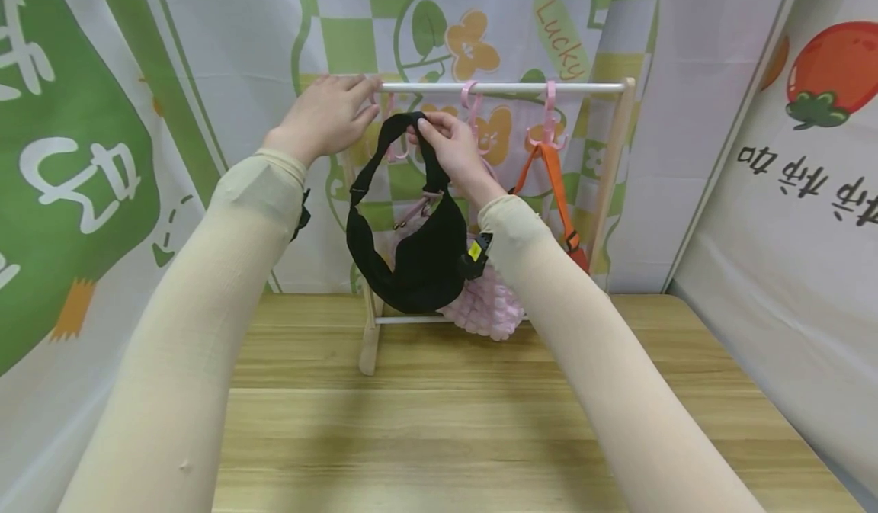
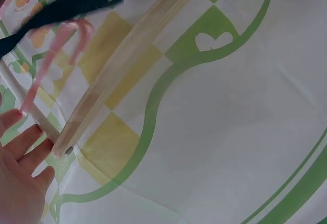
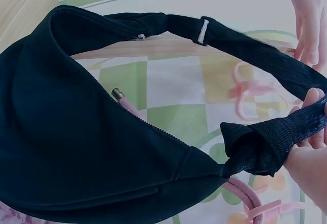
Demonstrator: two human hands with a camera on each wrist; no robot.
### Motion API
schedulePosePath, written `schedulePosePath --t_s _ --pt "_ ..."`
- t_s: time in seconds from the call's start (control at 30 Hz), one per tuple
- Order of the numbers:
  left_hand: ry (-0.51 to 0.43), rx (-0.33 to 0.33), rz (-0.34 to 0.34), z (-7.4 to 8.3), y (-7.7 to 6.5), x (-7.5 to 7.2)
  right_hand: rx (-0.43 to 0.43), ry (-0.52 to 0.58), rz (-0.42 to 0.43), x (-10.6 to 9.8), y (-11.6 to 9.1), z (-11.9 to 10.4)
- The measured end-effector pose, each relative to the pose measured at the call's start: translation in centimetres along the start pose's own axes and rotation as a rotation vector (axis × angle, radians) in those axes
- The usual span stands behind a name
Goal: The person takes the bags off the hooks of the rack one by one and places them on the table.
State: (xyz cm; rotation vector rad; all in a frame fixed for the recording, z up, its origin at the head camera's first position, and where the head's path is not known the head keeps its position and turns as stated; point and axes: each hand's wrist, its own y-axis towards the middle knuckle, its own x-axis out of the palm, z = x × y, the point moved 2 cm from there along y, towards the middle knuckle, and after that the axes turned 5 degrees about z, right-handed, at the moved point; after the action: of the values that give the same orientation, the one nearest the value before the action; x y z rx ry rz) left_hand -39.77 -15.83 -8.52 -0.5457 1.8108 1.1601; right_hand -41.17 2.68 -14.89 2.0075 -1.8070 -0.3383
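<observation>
In the head view, holds the black bag (image 1: 428, 261) up before the rack (image 1: 613, 170) with the right hand (image 1: 449, 143), pinching the strap (image 1: 386, 143) near its top between thumb and fingers. Rests the left hand (image 1: 325, 113) at the left end of the rail (image 1: 507, 88), fingers straight. Shows only here the orange strap (image 1: 557, 185) hanging from a pink hook (image 1: 550, 117), and the wooden table (image 1: 411, 429) below.

In the left wrist view, shows more clearly the left fingers: stretched and a little spread, with tips at the rail, near the foot of another pink hook (image 2: 48, 55) and the end of the wooden post (image 2: 110, 75). Shows of the black bag only a part of strap, crossing the upper corner; cannot tell the right fingers from here.

In the right wrist view, reveals the zipper (image 3: 149, 124), a pale slider (image 3: 203, 31) on the strap and a bunched lump (image 3: 255, 147) just beside the pinching right fingers.
</observation>
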Motion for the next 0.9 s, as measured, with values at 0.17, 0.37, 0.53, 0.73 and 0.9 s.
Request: schedulePosePath --t_s 0.17,0.37,0.53,0.73,0.9 --pt "0.005 0.008 0.0 0.0 0.0 0.0 -0.002 -0.002 0.003 -0.1 -0.2 -0.2" --pt "0.011 0.007 -0.003 0.1 -0.1 -0.1 0.005 0.002 -0.008 -0.3 -0.5 -0.5" --pt "0.011 0.007 -0.004 0.2 -0.1 -0.1 0.011 0.01 -0.007 -0.5 -0.8 -0.7" --pt "0.011 0.001 -0.02 0.3 0.0 -0.1 0.01 0.037 -0.011 -0.5 -1.1 -0.8" --pt "0.024 0.003 -0.027 0.2 0.0 -0.2 0.005 0.05 -0.014 -0.7 -1.3 -1.0"
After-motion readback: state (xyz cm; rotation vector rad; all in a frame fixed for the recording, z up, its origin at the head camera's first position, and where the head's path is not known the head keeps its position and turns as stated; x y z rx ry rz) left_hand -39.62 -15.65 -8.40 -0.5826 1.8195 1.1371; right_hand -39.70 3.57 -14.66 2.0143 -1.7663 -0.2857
